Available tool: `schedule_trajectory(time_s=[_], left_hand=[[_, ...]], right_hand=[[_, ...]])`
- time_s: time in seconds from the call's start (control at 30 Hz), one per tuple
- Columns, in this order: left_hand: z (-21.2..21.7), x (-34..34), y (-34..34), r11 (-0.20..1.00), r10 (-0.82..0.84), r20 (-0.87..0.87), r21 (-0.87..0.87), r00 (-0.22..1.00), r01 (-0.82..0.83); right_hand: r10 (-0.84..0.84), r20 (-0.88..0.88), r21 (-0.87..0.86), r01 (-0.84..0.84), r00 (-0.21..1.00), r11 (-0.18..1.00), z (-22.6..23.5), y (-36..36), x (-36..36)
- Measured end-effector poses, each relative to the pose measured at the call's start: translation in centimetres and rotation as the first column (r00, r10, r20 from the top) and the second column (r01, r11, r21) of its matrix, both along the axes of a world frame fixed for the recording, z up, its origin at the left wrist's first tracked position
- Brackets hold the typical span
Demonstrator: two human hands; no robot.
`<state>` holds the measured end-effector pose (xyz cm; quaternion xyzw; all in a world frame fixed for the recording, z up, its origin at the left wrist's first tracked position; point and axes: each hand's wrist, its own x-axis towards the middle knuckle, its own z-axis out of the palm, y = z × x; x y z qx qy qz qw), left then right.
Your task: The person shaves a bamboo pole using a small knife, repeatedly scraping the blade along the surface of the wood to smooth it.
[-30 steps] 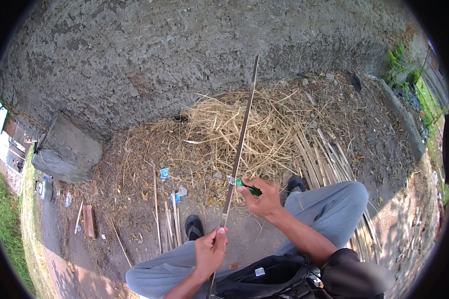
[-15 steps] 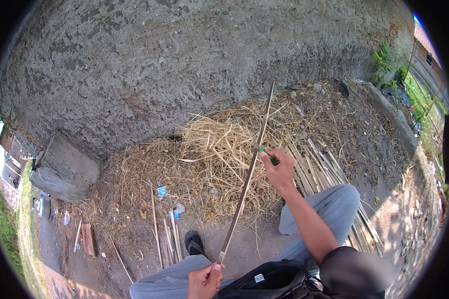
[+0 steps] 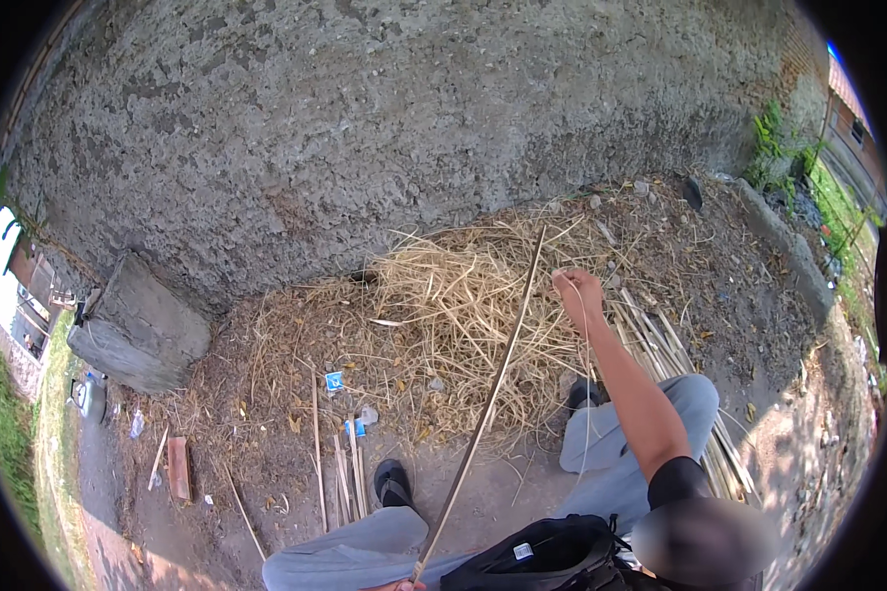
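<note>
We note the right hand (image 3: 578,293) clenched on a thin peeled strip, the left hand (image 3: 401,585) gripping the cane (image 3: 483,414) base — shavings (image 3: 453,315) piled, cane half stripped, we judge.

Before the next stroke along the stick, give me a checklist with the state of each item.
1. Left hand on the near end of the stick: cannot tell, only a sliver of the hand shows at the lower edge.
2. Right hand off the stick: ok, it is raised to the right of the far end, fist closed.
3. Tool in the right hand: cannot tell, the fist hides whatever it holds.
4. Stick whole and straight: ok, it runs unbroken from the lap out over the straw pile.
5. Feet apart from the stick's line: ok, the left shoe and right shoe sit on either side.
</note>
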<state>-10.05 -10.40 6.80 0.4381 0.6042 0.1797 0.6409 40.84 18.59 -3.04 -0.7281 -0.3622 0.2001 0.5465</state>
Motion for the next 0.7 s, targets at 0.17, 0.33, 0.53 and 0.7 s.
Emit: schedule_trajectory(time_s=[0.17,0.33,0.53,0.7], left_hand=[[-1.4,-1.1,1.3,0.988,0.133,-0.066,0.089,0.989,-0.127],[0.3,2.2,5.3,0.969,0.243,0.12,-0.077,0.963,-0.235],[-2.4,2.6,8.4,0.943,0.306,0.317,-0.234,0.898,-0.239],[-1.7,5.2,11.3,0.95,0.254,0.385,-0.271,0.888,-0.154]], right_hand=[[0.482,0.67,-0.551,-0.057,0.565,0.832,-3.5,1.3,1.0],[0.941,0.322,-0.941,0.139,0.103,0.307,-6.6,1.3,0.8],[0.736,0.309,-0.561,-0.51,0.602,0.652,2.7,-4.8,-7.0],[0.671,0.314,-0.073,-0.688,0.671,0.722,8.3,-12.0,-14.5]])
